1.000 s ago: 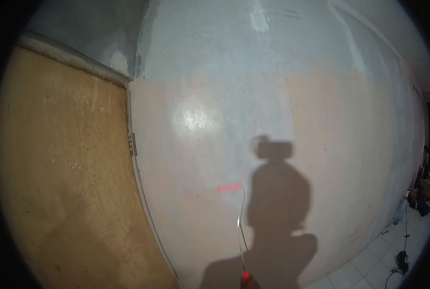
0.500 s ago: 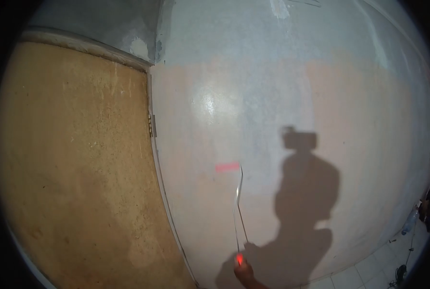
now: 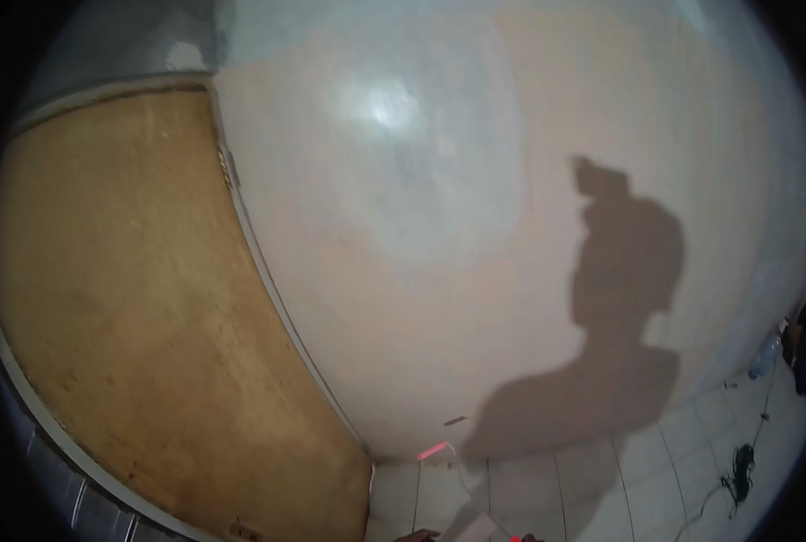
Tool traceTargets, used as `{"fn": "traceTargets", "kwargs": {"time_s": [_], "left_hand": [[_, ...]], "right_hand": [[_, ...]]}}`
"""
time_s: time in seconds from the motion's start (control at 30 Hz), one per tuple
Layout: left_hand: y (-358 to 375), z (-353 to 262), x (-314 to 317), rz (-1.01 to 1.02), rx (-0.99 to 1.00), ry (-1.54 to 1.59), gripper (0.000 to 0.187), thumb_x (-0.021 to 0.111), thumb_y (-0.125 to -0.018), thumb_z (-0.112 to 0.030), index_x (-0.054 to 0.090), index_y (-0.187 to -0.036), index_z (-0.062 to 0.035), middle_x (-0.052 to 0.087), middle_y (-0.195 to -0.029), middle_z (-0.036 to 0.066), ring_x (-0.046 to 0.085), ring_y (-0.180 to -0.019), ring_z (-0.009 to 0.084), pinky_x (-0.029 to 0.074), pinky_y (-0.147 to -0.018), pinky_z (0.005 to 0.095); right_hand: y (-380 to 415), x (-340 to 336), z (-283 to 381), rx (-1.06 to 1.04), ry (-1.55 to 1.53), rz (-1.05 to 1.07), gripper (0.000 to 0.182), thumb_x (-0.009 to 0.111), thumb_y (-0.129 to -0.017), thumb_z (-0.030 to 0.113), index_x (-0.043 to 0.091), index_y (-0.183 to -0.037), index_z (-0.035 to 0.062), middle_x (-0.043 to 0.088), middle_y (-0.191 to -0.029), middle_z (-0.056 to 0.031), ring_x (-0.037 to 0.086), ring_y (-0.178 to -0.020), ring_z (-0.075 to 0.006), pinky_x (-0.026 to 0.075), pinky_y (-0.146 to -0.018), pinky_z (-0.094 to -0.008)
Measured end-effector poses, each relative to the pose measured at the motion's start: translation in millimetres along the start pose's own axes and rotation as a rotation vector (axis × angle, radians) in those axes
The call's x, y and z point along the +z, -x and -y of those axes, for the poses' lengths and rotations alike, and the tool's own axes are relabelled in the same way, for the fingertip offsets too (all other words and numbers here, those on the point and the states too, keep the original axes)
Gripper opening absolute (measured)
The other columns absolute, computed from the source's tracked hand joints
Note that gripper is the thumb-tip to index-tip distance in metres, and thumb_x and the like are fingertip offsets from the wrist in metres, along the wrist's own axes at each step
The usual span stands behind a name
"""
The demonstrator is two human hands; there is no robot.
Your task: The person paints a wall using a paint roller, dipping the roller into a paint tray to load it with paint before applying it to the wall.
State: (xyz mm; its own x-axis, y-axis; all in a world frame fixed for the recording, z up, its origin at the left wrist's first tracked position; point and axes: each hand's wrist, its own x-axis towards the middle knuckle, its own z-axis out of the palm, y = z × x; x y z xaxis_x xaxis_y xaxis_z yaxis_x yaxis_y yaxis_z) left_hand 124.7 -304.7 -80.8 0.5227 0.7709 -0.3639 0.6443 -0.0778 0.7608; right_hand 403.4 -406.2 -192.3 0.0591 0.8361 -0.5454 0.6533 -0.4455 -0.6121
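Note:
A small paint roller with a pink sleeve (image 3: 433, 450) is low in the head view, in front of the wall's foot. Its thin bent wire frame runs down to a red handle (image 3: 515, 539) at the bottom edge. My right hand (image 3: 530, 538) is closed around that handle, mostly cut off by the frame. Left of it, my left hand (image 3: 416, 536) just enters the view. Its visible fingers look loosely stretched with nothing seen in them; the rest is out of frame.
The wall (image 3: 403, 199) has grey-white patches over pinkish paint and carries my shadow. A yellow-brown door (image 3: 141, 316) stands left. White floor tiles (image 3: 529, 479) run along the wall. A dark cable (image 3: 741, 474) and a plastic bottle (image 3: 765, 355) lie at the right.
The roller has come down from mid-wall to near the floor, with my right hand lower and further right. My left hand has come into view. The camera has tilted down.

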Motion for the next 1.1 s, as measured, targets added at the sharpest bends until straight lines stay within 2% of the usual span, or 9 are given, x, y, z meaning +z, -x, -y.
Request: {"fn": "traceTargets", "kwargs": {"time_s": [0.07,0.1,0.17,0.23,0.33,0.63,0.73,0.9,1.1], "left_hand": [[0.7,-9.8,15.0,0.030,-0.006,-0.018,0.043,0.060,-0.086,-0.025,0.050,-0.121,-0.0024,0.060,-0.109,0.020,0.057,-0.103,0.0300,0.045,-0.087,0.0382],[3.0,-5.9,25.4,0.044,-0.030,-0.029,0.042,0.059,-0.086,-0.025,0.051,-0.121,-0.0024,0.061,-0.108,0.019,0.058,-0.103,0.0293,0.045,-0.087,0.0380],[-0.1,36.1,46.8,-0.002,0.010,-0.055,0.052,0.063,-0.080,-0.041,0.056,-0.115,-0.0034,0.061,-0.106,0.019,0.060,-0.098,0.0306,0.044,-0.086,0.0409],[8.7,43.9,50.8,-0.075,-0.007,-0.128,0.043,0.066,-0.081,-0.028,0.055,-0.113,-0.0018,0.065,-0.097,0.013,0.063,-0.090,0.0251,0.048,-0.080,0.0328],[22.8,51.6,52.2,-0.032,-0.156,-0.039,0.043,0.065,-0.081,-0.028,0.055,-0.114,-0.0023,0.064,-0.101,0.015,0.062,-0.094,0.0269,0.047,-0.082,0.0354],[73.7,103.4,79.0,-0.028,-0.383,-0.058,0.041,0.066,-0.079,-0.022,0.054,-0.113,-0.0002,0.066,-0.095,0.014,0.064,-0.089,0.0243,0.048,-0.080,0.0338],[74.7,118.0,81.9,-0.047,-0.313,-0.107,0.030,0.058,-0.086,-0.024,0.056,-0.104,0.0006,0.065,-0.079,0.010,0.063,-0.072,0.0200,0.049,-0.068,0.0298],[71.0,124.8,73.0,0.166,-0.619,-0.007,0.040,0.058,-0.087,-0.024,0.051,-0.120,-0.0025,0.062,-0.106,0.018,0.058,-0.102,0.0285,0.045,-0.086,0.0377],[61.0,156.8,77.1,0.260,-0.627,-0.010,0.039,0.056,-0.088,-0.023,0.050,-0.121,-0.0027,0.063,-0.102,0.016,0.060,-0.098,0.0293,0.046,-0.085,0.0371]], "right_hand": [[-1.5,11.4,-46.2,-0.014,0.137,0.118,0.066,0.049,-0.086,0.047,0.039,-0.129,-0.0019,0.050,-0.124,-0.0235,0.050,-0.111,-0.0386,0.041,-0.091,-0.0445],[-21.1,39.7,-96.4,-0.050,0.307,0.167,0.054,0.050,-0.084,0.049,0.049,-0.109,0.0016,0.051,-0.114,-0.0273,0.053,-0.103,-0.0423,0.046,-0.084,-0.0467],[-23.0,67.3,-147.7,0.141,0.183,0.105,0.053,0.052,-0.083,0.049,0.050,-0.113,0.0061,0.049,-0.117,-0.0235,0.053,-0.102,-0.0408,0.043,-0.089,-0.0468],[-28.0,72.4,-175.4,-0.018,0.329,0.130,0.060,0.053,-0.081,0.049,0.046,-0.115,0.0003,0.056,-0.109,-0.0264,0.055,-0.102,-0.0412,0.045,-0.087,-0.0472],[-18.6,37.4,-151.1,0.318,0.168,0.139,0.054,0.052,-0.082,0.042,0.045,-0.116,0.0007,0.058,-0.107,-0.0259,0.056,-0.101,-0.0397,0.045,-0.088,-0.0457],[-85.3,81.0,-153.8,0.373,0.208,0.154,0.035,0.050,-0.082,0.022,0.055,-0.109,-0.0003,0.061,-0.106,-0.0220,0.059,-0.101,-0.0350,0.046,-0.087,-0.0427],[-118.9,106.7,-153.3,0.435,0.210,0.204,0.033,0.049,-0.083,0.021,0.058,-0.108,0.0015,0.061,-0.108,-0.0200,0.059,-0.103,-0.0331,0.046,-0.087,-0.0420],[-189.0,158.4,-170.5,0.488,0.246,0.201,0.027,0.050,-0.083,0.019,0.065,-0.102,0.0054,0.063,-0.108,-0.0169,0.060,-0.103,-0.0306,0.048,-0.085,-0.0413],[-246.4,181.8,-171.6,0.539,0.251,0.215,0.025,0.052,-0.083,0.017,0.066,-0.102,0.0063,0.064,-0.107,-0.0143,0.062,-0.100,-0.0288,0.050,-0.082,-0.0388]]}}
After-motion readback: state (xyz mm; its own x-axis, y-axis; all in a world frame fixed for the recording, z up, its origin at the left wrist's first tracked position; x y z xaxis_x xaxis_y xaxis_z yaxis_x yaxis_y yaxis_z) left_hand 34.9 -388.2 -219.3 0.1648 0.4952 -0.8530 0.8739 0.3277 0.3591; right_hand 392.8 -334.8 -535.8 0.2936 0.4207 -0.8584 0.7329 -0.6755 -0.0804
